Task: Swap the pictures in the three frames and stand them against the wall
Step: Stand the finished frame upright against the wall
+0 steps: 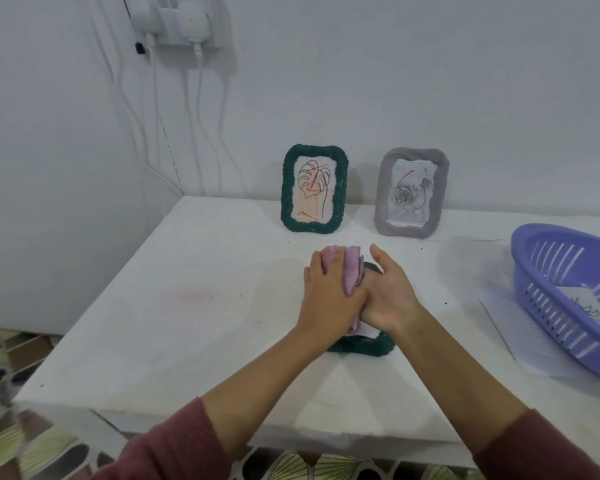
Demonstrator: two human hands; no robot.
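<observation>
Two frames lean upright against the wall: a dark green woven frame [314,188] with a leaf line drawing, and to its right a grey frame [411,192] with a rose sketch. A third dark green frame [361,346] lies flat on the white table, mostly hidden under my hands. My left hand [329,299] presses a pink-lilac cloth [352,268] down on it. My right hand [390,296] rests beside the cloth on the frame, fingers spread and touching my left hand.
A purple plastic basket [568,299] stands at the right with a drawn sheet [589,308] inside and a clear plastic sleeve [513,323] under it. White chargers [187,22] and hanging cables are on the wall at the upper left. The table's front edge [222,420] is near me.
</observation>
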